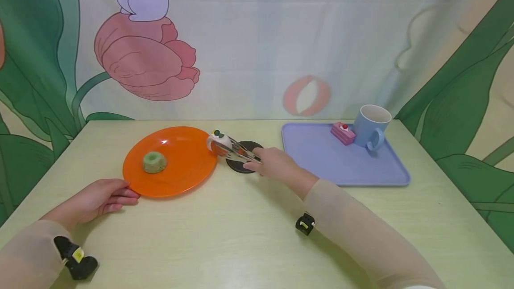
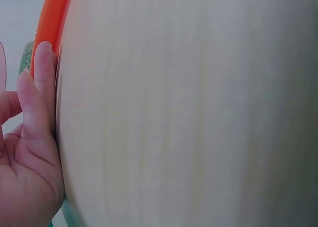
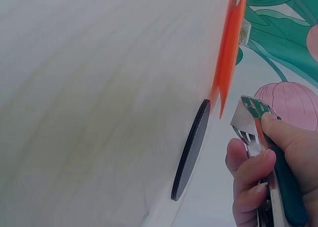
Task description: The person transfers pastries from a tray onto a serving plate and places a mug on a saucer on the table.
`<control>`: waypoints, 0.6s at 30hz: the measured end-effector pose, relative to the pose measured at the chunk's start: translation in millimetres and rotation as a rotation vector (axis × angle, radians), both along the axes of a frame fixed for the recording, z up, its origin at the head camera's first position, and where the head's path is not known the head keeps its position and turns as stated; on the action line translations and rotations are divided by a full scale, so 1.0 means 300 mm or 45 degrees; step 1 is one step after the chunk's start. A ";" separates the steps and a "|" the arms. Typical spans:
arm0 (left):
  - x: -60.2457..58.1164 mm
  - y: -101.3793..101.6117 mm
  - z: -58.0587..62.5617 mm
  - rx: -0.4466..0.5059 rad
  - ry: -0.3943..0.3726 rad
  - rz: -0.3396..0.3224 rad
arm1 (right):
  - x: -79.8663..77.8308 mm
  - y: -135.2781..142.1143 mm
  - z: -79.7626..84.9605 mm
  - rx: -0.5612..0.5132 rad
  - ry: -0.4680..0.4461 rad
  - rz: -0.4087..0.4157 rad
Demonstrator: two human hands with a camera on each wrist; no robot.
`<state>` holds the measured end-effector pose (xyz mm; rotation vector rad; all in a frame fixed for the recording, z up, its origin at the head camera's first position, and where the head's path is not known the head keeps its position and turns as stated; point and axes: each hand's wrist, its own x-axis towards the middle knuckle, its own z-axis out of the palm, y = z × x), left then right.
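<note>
— White toy cake [image 1: 221, 139]: where does it sit in the head view?

— Between the ends of the metal tongs [image 1: 237, 153], at the right edge of the orange plate [image 1: 184, 177] and just beside the black coaster [image 1: 238, 167]. The right hand [image 1: 277, 163] is closed round the tongs.

— What is on the plate?

— One green ring-shaped piece [image 1: 154, 163], left of the middle. I'd guide the cake over the bare stretch to its right, so the tongs don't knock it.

— And the left wrist view?

— The left hand [image 2: 30, 155] touches the plate's rim, fingers fairly straight; whether they pinch it, I can't tell. A light touch seems right to me: enough to steady the plate, too little to tip it.

— What does the right wrist view add?

— The thumb presses one side of the tongs and the fingers curl round the other. The tong ends stand clear of the counter [image 1: 225, 235], with something pale, probably the cake, between them.

— So how hard should that squeeze be?

— Even and moderate, I'd say. Too slack and the cake could slip; too tight and it might squirt out. I'd level the ends before easing the thumb, since it looks rounded and could roll.
</note>
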<state>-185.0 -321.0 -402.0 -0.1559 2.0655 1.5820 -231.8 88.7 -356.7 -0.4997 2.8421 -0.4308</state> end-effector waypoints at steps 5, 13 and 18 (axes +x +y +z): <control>0.004 0.002 0.004 -0.012 0.007 -0.007 | -0.003 -0.011 -0.001 0.016 0.011 0.004; 0.006 0.005 0.009 -0.007 0.012 -0.009 | -0.014 -0.020 -0.015 0.007 0.004 0.006; 0.005 0.007 0.010 -0.010 0.006 -0.006 | -0.021 -0.030 -0.020 0.011 0.024 0.033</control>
